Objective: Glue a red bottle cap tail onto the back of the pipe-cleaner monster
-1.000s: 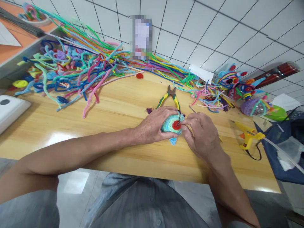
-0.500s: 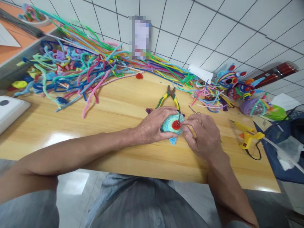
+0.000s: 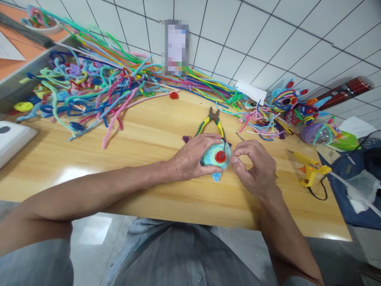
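Note:
My left hand [image 3: 190, 158] is wrapped round the left side of a blue-green coiled piece [image 3: 212, 155], holding it on the wooden table. A red disc [image 3: 220, 156] sits at the coil's centre, with a thin dark wire standing on it. Light blue fuzzy material [image 3: 216, 177] sticks out at the bottom. Just right of the coil is my right hand [image 3: 253, 167], thumb and forefinger pinched together; whatever lies between the fingertips is too small to name. Pliers [image 3: 213, 119] with yellow-green handles lie open behind the coil.
Many coloured pipe cleaners [image 3: 98, 91] pile up at the back left. Decorated figures [image 3: 287, 101] and a red cylinder [image 3: 351, 89] stand back right. A yellow glue gun [image 3: 309, 171] with a cord lies at the right. A white device [image 3: 16, 139] is at the left edge.
My right hand has drawn slightly right, away from the red disc, its fingertips now off the disc. My left hand and the coiled piece have hardly moved.

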Available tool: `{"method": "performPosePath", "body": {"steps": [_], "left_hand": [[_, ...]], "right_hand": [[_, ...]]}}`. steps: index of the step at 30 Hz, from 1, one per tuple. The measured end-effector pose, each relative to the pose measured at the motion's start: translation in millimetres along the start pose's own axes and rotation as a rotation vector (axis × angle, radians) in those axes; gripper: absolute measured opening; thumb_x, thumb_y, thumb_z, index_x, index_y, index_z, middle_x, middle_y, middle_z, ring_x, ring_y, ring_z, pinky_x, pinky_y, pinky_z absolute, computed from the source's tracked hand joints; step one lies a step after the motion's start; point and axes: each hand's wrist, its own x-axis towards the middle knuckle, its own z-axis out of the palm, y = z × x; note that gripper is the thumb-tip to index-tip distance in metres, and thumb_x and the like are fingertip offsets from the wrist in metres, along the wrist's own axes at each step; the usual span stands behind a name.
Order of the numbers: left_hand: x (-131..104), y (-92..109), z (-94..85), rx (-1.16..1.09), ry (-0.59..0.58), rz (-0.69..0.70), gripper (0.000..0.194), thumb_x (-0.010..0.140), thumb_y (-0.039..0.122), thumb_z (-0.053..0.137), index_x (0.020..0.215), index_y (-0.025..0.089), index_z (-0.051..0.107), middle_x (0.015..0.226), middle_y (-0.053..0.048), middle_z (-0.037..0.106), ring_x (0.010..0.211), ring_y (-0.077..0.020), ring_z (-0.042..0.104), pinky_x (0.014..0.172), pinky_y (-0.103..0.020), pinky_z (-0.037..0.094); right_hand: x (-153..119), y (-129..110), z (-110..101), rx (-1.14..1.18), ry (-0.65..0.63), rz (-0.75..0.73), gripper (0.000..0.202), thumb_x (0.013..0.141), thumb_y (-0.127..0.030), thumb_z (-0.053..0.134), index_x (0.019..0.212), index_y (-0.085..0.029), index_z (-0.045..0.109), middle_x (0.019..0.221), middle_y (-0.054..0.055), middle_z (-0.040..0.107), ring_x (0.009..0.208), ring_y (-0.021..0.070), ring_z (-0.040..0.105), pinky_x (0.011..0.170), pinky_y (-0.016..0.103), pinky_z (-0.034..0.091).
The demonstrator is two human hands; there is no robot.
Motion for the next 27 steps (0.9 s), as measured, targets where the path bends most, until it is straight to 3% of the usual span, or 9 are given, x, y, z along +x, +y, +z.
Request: {"method": "performPosePath", "body": {"steps": [5,10,14,19,27], "left_hand": [[0,2,-1.1,-0.006,-0.017,-0.014,0.065,0.092,0.052,0.081,0.143,0.023,0.053,0.146,-0.02,0.067,0.143,-0.0368,0.061,0.117,-0.06,0.052],[0,1,-0.4,-0.004,-0.018,-0.016,0.066,0.092,0.055,0.081,0.143,0.024,0.053,0.147,-0.019,0.067,0.143,-0.0372,0.061,0.117,-0.061,0.052],[0,0,0.4,0.017,0.001,0.025,0.065,0.094,0.056,0.079,0.144,0.024,0.052,0.144,-0.019,0.068,0.141,-0.0368,0.063,0.115,-0.061,0.053],[0,0,0.2,0.036,0.021,0.063,0.064,0.095,0.053,0.077,0.144,0.021,0.052,0.141,-0.02,0.069,0.138,-0.0361,0.065,0.112,-0.057,0.056],[0,-1,1.1,0.048,0.017,0.054,0.063,0.095,0.055,0.077,0.144,0.022,0.052,0.139,-0.019,0.069,0.138,-0.0355,0.065,0.113,-0.057,0.056]], "right_hand": [[0,-2,1,0.11,0.003,0.086,0.012,0.099,-0.016,0.063,0.095,-0.027,0.061,0.091,0.002,0.069,0.087,0.0212,0.067,0.079,0.041,0.053],[-2,-2,3,0.158,0.034,0.105,0.016,0.093,-0.013,0.066,0.091,-0.027,0.058,0.09,0.001,0.067,0.086,0.0211,0.065,0.08,0.041,0.053],[-3,-2,2,0.185,0.008,0.174,0.017,0.09,-0.016,0.067,0.1,-0.028,0.06,0.094,0.003,0.065,0.086,0.0219,0.063,0.078,0.041,0.053],[-1,-4,7,0.111,0.004,0.117,0.014,0.094,-0.015,0.067,0.099,-0.027,0.063,0.094,0.002,0.067,0.081,0.0192,0.062,0.074,0.038,0.051],[-1,1,12,0.033,0.021,0.074,0.013,0.097,-0.018,0.065,0.089,-0.026,0.06,0.091,0.003,0.068,0.089,0.0224,0.066,0.079,0.04,0.051]]}}
